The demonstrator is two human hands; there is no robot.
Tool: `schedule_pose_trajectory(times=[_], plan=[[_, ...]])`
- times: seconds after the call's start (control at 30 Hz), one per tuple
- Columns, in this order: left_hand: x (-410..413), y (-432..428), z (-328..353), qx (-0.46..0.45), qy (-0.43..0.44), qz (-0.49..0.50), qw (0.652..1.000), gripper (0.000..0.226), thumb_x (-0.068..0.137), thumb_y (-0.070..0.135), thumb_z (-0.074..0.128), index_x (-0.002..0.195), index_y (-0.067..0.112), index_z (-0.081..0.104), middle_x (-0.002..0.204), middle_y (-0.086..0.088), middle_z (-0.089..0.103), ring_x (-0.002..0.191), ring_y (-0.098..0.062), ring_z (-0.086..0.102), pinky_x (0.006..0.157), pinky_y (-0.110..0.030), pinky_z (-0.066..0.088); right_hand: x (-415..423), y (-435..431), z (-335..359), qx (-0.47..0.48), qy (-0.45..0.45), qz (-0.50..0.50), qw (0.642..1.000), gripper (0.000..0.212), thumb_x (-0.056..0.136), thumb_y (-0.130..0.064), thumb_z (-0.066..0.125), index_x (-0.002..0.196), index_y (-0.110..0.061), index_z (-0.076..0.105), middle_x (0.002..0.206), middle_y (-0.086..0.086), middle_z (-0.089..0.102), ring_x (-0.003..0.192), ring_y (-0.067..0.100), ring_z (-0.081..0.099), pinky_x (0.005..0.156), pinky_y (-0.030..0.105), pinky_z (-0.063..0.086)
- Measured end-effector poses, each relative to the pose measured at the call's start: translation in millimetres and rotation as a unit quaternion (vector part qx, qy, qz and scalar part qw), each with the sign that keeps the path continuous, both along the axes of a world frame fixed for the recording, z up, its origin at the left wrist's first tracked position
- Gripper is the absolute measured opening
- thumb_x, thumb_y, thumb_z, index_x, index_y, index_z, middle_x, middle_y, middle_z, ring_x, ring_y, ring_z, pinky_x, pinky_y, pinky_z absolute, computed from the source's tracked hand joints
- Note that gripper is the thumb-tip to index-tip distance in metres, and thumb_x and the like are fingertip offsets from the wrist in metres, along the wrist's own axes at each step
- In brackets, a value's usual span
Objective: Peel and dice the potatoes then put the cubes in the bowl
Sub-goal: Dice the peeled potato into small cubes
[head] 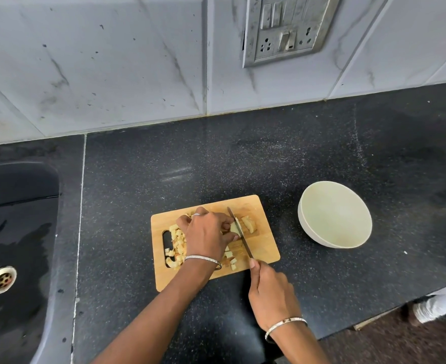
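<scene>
Potato dicing, with the cutting step in hand. Nearest to us, at 6 o'clock of the cutting board, the right hand closes its fingers round the handle of the knife, and the fist hides that handle. The blade runs across the board toward 12 o'clock. Just beyond, the left hand lies over the board's middle. Its fingers are curled down and pinch the potato piece against the wood, and the blade touches that piece on its 3 o'clock side. Cut slices lie just beside the blade at 3 o'clock. Finished cubes are heaped at the board's 9 o'clock end around the handle slot, with a few more near the 6 o'clock edge.

At 3 o'clock of the board, and apart from it, the bowl stands upright on the dark countertop; we see no cubes in it. Farther off, a sink lies at 9 o'clock and a switch plate sits on the tiled wall at 12 o'clock.

We judge the dicing well advanced and the transfer not begun. The next move, as we read it, calls for a straight downward cut with the left fingertips tucked clear of the edge. After that the cubes must be gathered and carried to the bowl.
</scene>
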State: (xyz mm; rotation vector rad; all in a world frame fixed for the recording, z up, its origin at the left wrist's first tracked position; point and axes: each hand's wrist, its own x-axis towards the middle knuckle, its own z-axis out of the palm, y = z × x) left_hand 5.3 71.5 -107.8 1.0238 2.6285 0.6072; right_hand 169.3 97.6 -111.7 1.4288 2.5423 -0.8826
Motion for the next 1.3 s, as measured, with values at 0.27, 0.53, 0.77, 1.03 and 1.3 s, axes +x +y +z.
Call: schedule_pose_trajectory(times=[0.27,0.53,0.77,1.03,1.3], plan=[[-1.4,-3.2,-0.9,0.01,-0.003,0.0,1.0,0.033,0.072,0.047,0.078,0.103,0.036,0.071,0.087,0.017,0.07,0.107,-0.01,0.043,0.082,-0.038,0.016,26.2,-14.4,7.9,0.004,-0.041,-0.011,0.999,0.048,0.096,-0.056,0.007,0.094,-0.028,0.047,0.093,0.003,0.067,0.093,0.031,0.064,0.067,0.039,0.04],[-3.0,-5.6,-2.9,0.015,-0.002,-0.008,1.0,0.037,0.07,0.048,0.079,0.104,0.036,0.07,0.089,0.017,0.07,0.108,-0.012,0.046,0.086,-0.039,0.019,23.0,-0.5,18.4,0.004,0.034,0.007,0.999,0.044,0.099,-0.053,0.011,0.079,-0.028,0.041,0.075,-0.003,0.058,0.084,0.028,0.061,0.069,0.04,0.042],[-2.5,-7.3,-1.9,-0.005,0.028,-0.003,1.0,0.029,0.075,0.047,0.075,0.101,0.034,0.071,0.09,0.014,0.07,0.108,-0.014,0.045,0.086,-0.039,0.017,9.6,-1.7,10.1,0.006,0.055,0.02,0.998,0.038,0.101,-0.05,0.018,0.074,-0.032,0.038,0.065,-0.007,0.052,0.074,0.027,0.06,0.066,0.042,0.043],[-4.0,-6.1,-0.9,-0.006,0.022,0.0,1.0,0.022,0.076,0.045,0.075,0.096,0.036,0.073,0.095,0.018,0.07,0.106,-0.014,0.043,0.079,-0.037,0.016,8.5,-6.7,-0.8,0.012,0.033,0.016,0.999,0.046,0.099,-0.053,0.011,0.098,-0.03,0.051,0.084,-0.001,0.066,0.086,0.029,0.064,0.067,0.043,0.044],[-5.3,-3.6,-1.2,0.012,-0.01,0.007,1.0,0.014,0.076,0.04,0.076,0.089,0.035,0.075,0.094,0.017,0.07,0.107,-0.012,0.044,0.085,-0.037,0.017,-1.7,-7.2,-2.7,-0.02,0.012,-0.002,1.0,0.053,0.098,-0.055,0.009,0.102,-0.03,0.056,0.089,-0.001,0.066,0.09,0.029,0.064,0.07,0.043,0.047]])
